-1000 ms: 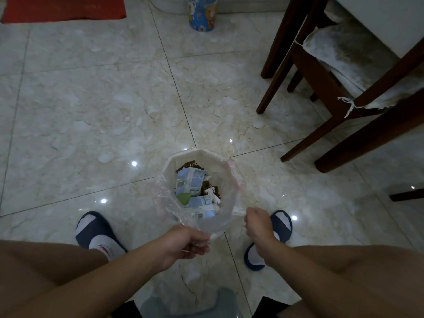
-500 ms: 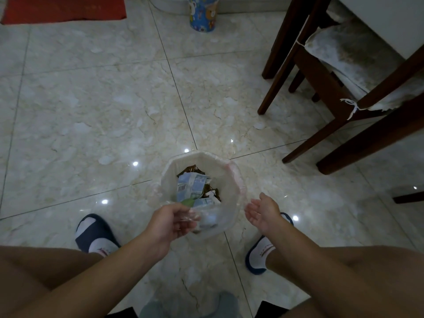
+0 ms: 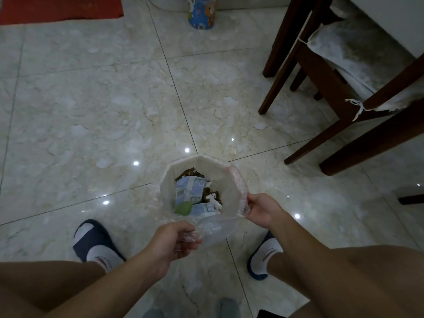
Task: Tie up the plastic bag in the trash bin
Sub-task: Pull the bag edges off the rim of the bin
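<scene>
A small white trash bin (image 3: 226, 177) stands on the marble floor between my feet, lined with a clear plastic bag (image 3: 213, 230). Inside lie crumpled blue-and-white wrappers (image 3: 190, 188), a green leaf and dark scraps. My left hand (image 3: 174, 239) is closed on the near edge of the bag, pulled off the rim toward me. My right hand (image 3: 261, 210) pinches the bag's edge at the bin's right side. The far part of the bag still lies folded over the rim.
Dark wooden chair legs (image 3: 282, 72) and a cushioned seat (image 3: 358, 56) stand at the right. A blue patterned can (image 3: 202, 12) sits at the far wall and a red mat (image 3: 59, 8) at the far left. My slippered feet (image 3: 96, 242) flank the bin.
My right hand, open beside the bin half a second ago, has moved in and taken hold of the bag's right edge. My left hand has drawn the near edge back toward me.
</scene>
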